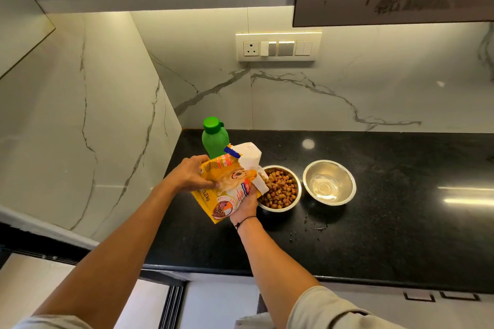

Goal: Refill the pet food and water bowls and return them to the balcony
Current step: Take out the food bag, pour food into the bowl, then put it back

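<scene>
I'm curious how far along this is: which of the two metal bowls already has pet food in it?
The bowl beside the yellow food bag, heaped with brown kibble. The other bowl, farther right, holds only clear water.

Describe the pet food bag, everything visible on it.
The pet food bag is a yellow, glossy plastic pouch printed with a dog's face, red and orange panels, a picture of kibble and a "1.2 kg" mark. Its white inner lining shows at the opened top, which is tilted toward the kibble-filled steel bowl. It is held off the black counter: the left hand grips its upper left side, the right hand supports it from below. A green bottle stands behind it.
</scene>
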